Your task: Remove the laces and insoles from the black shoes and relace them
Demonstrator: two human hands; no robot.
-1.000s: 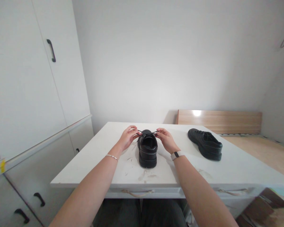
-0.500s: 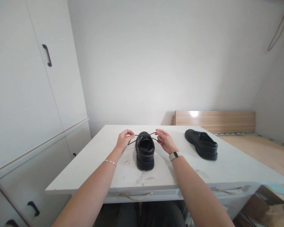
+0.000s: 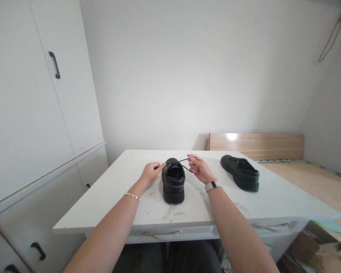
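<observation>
A black lace-up shoe stands on the white table with its heel towards me. My right hand, to the right of its opening, pinches a black shoelace that is drawn out taut from the lacing; a second strand runs down towards the same fingers. At the shoe's upper left side is my left hand, closed, with its thumb stretched to the edge of the lacing. What lies under that thumb is hidden. The other black shoe rests farther right, its toe pointing away to the left.
The white table has dark smudges near its front and rope-handled drawers below. White cabinets line the left side. Behind the right side stands a wooden headboard with a bed base. A box of items sits at lower right.
My left hand has shifted right, up against the shoe, and the lace strands stretched out on the left no longer show. My right hand has stayed nearly in place, still pinching the lace.
</observation>
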